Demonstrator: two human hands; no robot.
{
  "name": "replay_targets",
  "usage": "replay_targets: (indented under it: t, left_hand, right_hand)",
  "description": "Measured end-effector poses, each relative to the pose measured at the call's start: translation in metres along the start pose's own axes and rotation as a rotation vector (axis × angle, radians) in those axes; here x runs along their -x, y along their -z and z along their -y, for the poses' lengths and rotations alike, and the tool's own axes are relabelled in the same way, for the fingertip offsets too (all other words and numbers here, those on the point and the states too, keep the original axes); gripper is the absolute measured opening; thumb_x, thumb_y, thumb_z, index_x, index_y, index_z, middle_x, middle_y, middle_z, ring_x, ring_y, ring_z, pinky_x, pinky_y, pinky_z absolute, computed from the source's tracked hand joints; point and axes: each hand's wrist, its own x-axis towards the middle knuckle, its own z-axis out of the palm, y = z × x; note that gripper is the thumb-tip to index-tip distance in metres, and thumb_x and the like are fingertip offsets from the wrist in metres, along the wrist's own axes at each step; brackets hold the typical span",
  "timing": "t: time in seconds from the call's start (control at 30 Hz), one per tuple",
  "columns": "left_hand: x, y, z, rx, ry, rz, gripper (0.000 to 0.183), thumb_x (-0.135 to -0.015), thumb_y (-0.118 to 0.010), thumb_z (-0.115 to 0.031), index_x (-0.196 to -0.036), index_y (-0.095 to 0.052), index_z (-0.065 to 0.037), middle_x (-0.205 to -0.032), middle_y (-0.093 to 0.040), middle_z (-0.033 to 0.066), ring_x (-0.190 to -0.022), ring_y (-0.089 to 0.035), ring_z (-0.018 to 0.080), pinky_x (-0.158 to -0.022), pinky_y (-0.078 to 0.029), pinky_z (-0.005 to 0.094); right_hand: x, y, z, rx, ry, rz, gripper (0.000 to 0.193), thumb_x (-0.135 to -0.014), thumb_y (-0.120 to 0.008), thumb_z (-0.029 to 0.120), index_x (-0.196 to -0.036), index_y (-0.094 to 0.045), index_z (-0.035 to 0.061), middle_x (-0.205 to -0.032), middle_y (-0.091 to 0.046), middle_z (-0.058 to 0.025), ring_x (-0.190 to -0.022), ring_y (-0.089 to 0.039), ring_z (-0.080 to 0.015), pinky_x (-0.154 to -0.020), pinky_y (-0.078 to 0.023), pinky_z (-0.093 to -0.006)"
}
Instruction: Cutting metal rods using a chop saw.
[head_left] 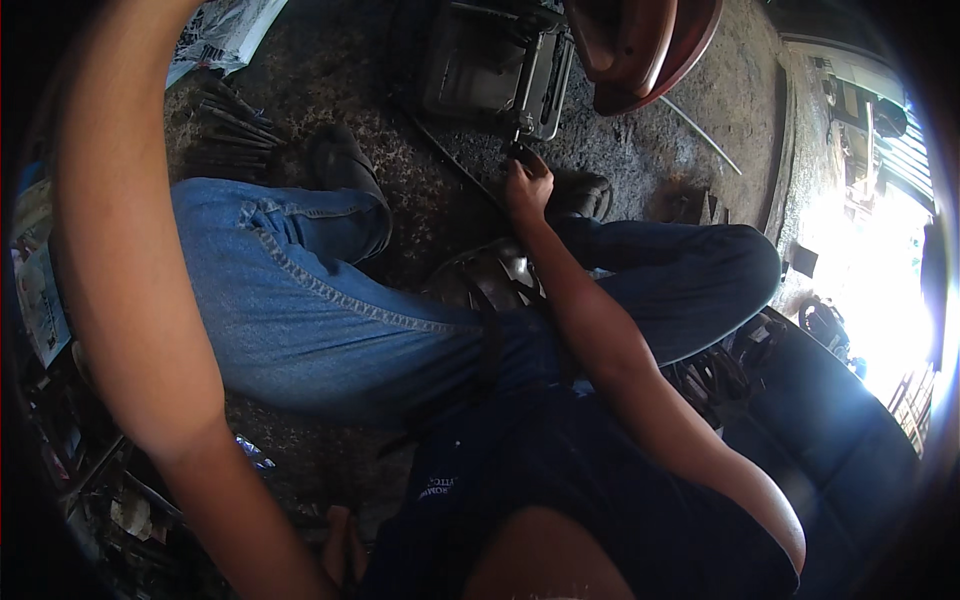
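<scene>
My right hand [528,187] is closed at the front of a dark metal machine base [470,75], its fingers round the small dark crank handle [524,153] of a screw rod. That rod [519,132] runs into a clamp on the base. Just right of the clamp hangs the machine's curved reddish guard [655,50]. My left arm stretches up along the left side and leaves the picture at the top, so the left hand is out of sight.
Thin dark metal rods [238,125] lie in a pile on the dirty floor. Near them is a plastic-wrapped bundle [215,40]. A light thin rod [703,135] lies at the right. My shoes [345,170] flank the base, and a cable [450,160] crosses the floor.
</scene>
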Motion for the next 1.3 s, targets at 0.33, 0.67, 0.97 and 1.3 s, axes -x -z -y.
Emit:
replay_targets:
  t: [0.33,0.67,0.97,1.3]
  left_hand:
    - [-0.001,-0.006,0.001,0.019,-0.052,-0.048,0.06,-0.095,-0.062,-0.049,-0.138,-0.064,-0.007,-0.13,-0.069,0.015,-0.115,-0.069,0.03,-0.098,-0.054,0.04]
    - [0.003,0.005,0.005,0.072,-0.047,0.08,0.06,-0.094,-0.063,-0.048,-0.139,-0.063,-0.007,-0.131,-0.068,0.015,-0.117,-0.069,0.0297,-0.099,-0.054,0.0397]
    - [-0.001,0.006,0.002,0.11,-0.05,0.098,0.059,-0.094,-0.064,-0.048,-0.137,-0.064,-0.007,-0.131,-0.069,0.015,-0.117,-0.068,0.0299,-0.1,-0.053,0.0392]
    - [-0.002,0.0,-0.004,0.052,-0.037,0.025,0.059,-0.094,-0.064,-0.047,-0.137,-0.064,-0.007,-0.128,-0.07,0.0151,-0.114,-0.069,0.0304,-0.097,-0.054,0.04]
  right_hand:
    - [-0.011,-0.004,-0.005,0.081,0.106,-0.025,0.039,-0.083,-0.071,0.021,-0.112,-0.073,-0.004,-0.1,-0.076,-0.0201,-0.094,-0.074,-0.034,-0.088,-0.055,-0.0414]
    - [-0.016,-0.011,-0.014,-0.149,-0.15,0.149,0.039,-0.086,-0.07,0.018,-0.117,-0.067,-0.0051,-0.109,-0.073,-0.0165,-0.1,-0.07,-0.0208,-0.086,-0.053,-0.0353]
    - [-0.04,-0.006,-0.008,-0.775,-0.644,0.031,0.031,-0.093,-0.061,0.026,-0.111,-0.068,0.0025,-0.108,-0.065,-0.0139,-0.082,-0.065,-0.0273,-0.061,-0.058,-0.047]
    - [-0.013,-0.014,0.04,-0.406,0.319,-0.103,0.01,-0.091,-0.066,0.009,-0.093,-0.066,-0.0008,-0.078,-0.067,-0.0063,-0.072,-0.064,-0.0166,-0.069,-0.051,-0.0331]
